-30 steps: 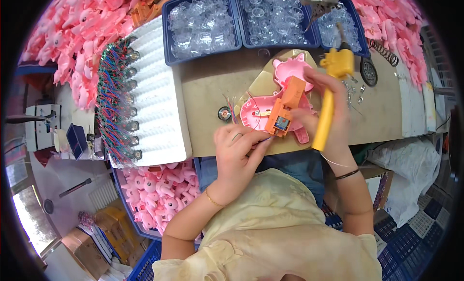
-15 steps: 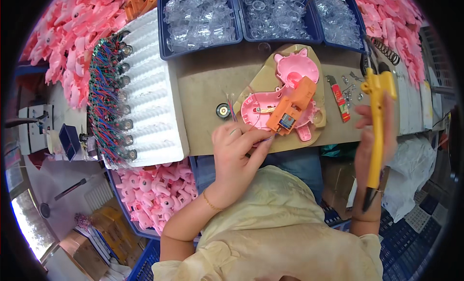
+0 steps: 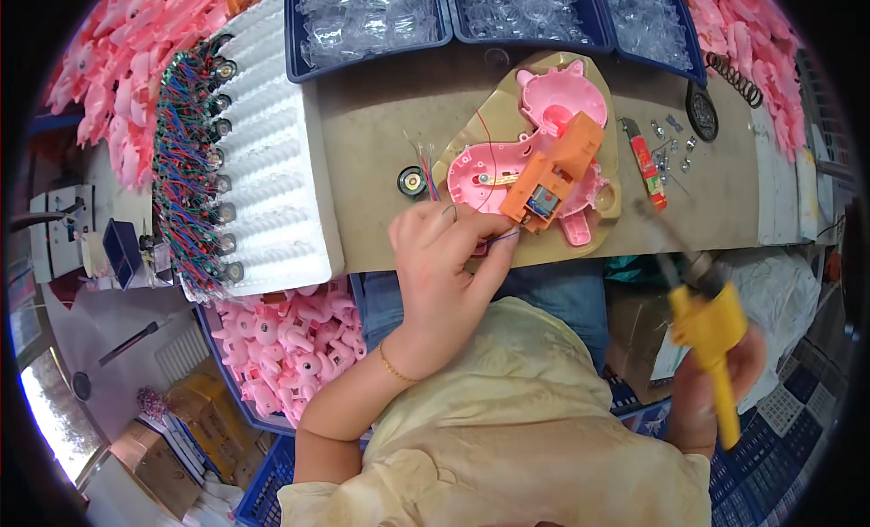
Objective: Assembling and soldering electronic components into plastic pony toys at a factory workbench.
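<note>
My left hand (image 3: 444,264) is closed, thumb and forefinger pinching a thin dark blue wire (image 3: 501,238) beside the lower end of an orange plastic housing (image 3: 555,171). The housing lies across a pink toy body half (image 3: 471,178), which sits in a tan shaped fixture (image 3: 594,74). A red wire (image 3: 492,137) loops over the pink shell. My right hand (image 3: 696,389) grips a yellow soldering gun (image 3: 711,323), blurred by motion, right of the fixture with its metal tip toward the table. Left of the shell lies a small round speaker (image 3: 411,181) with wires.
Blue bins (image 3: 372,67) of clear plastic parts line the back. A white foam tray (image 3: 276,155) at left carries wired speakers (image 3: 225,210). A red-labelled tube (image 3: 647,174) and small metal bits (image 3: 671,151) lie right. Pink parts (image 3: 290,346) fill a lower crate.
The soldering gun in my right hand has swung from tip-up to pointing toward the fixture, and moved lower. My left hand keeps its pinch near the housing. The view has shifted slightly.
</note>
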Demonstrator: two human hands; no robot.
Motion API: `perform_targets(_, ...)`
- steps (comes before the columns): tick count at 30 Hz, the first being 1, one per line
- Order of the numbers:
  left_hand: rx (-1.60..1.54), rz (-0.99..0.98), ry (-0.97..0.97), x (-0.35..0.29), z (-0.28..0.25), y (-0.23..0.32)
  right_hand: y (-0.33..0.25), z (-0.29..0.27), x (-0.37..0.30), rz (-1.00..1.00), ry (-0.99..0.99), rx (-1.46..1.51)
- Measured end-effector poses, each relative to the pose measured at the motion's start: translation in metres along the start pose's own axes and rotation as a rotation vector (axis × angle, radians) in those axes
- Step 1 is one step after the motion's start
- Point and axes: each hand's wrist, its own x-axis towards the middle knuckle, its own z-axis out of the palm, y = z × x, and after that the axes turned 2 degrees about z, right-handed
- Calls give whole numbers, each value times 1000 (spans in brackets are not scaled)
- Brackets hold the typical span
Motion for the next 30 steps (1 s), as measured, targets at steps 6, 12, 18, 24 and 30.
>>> perform_targets(6,-4,10,4,0,2,1,-6,23,30,-420,-736,-325)
perform_targets(12,-26,-7,5,1,1,0,1,36,35,-497,-718,-411)
perform_targets(18,-30,-18,6,1,0,3,-3,30,38,-21,-870,-345)
perform_targets(24,-27,-25,-3,2,0,3,-1,31,33,242,-852,-358)
perform_targets(30,-18,-36,-12,2,0,4,11,19,29,-330,-865,-394)
